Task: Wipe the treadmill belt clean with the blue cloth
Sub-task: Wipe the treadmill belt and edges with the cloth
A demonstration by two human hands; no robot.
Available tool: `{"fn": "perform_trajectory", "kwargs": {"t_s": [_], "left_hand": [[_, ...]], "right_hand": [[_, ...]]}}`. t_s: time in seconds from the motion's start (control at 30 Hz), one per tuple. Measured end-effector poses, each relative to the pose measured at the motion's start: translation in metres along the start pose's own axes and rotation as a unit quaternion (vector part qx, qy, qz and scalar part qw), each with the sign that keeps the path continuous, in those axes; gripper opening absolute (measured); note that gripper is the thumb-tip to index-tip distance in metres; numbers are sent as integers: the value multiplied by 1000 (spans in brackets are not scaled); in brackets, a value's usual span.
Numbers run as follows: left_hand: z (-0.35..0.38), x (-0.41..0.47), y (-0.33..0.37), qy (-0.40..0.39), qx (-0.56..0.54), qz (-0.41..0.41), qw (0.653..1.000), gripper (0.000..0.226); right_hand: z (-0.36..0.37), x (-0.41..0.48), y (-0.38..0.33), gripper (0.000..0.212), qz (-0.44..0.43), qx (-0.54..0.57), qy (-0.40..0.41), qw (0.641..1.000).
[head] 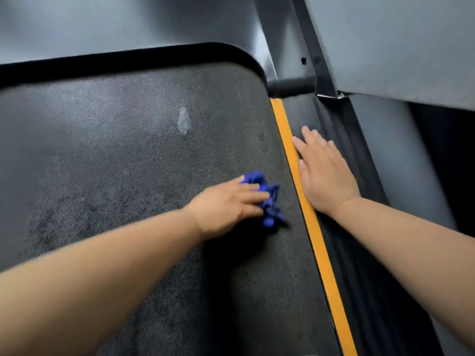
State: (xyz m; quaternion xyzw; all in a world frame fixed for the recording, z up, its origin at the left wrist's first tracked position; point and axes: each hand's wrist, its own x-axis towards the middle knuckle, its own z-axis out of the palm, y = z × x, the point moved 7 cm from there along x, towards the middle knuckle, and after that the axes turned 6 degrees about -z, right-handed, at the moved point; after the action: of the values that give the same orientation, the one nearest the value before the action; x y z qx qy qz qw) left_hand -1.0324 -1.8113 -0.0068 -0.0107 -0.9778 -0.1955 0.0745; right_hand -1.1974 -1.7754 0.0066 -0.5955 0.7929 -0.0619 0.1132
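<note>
My cloth (273, 202) is on the belt (128, 150).
My left hand (228, 204) presses the bunched blue cloth down on the belt, fingers laid over it, near the yellow stripe (322, 255). My right hand (326, 173) lies flat on the side rail (359, 265), fingers straight. Farther up, the belt has a pale smudge (183, 122).

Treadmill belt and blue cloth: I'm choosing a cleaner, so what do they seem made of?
The treadmill belt looks like matte rubber, by its fine dotted texture. The blue cloth, bunched under the left hand, looks like soft fabric, perhaps microfibre, by its crumpled folds.
</note>
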Motion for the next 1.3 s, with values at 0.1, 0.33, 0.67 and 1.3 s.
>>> {"fn": "perform_trajectory", "kwargs": {"t_s": [0.1,0.33,0.67,1.3], "left_hand": [[-26,37,-82,60,27,-171,983,32],[6,-44,6,6,-34,-81,996,32],[-32,-55,-98,74,40,-352,932,38],[-1,-114,11,-41,-26,-41,998,38]], "right_hand": [[0,5,-12,53,-9,13,35,999],[7,13,-28,49,-43,-45,-5,998],[40,20,-69,53,-79,-132,-77,985],[51,19,-80,54,-17,-21,-101,995]]}}
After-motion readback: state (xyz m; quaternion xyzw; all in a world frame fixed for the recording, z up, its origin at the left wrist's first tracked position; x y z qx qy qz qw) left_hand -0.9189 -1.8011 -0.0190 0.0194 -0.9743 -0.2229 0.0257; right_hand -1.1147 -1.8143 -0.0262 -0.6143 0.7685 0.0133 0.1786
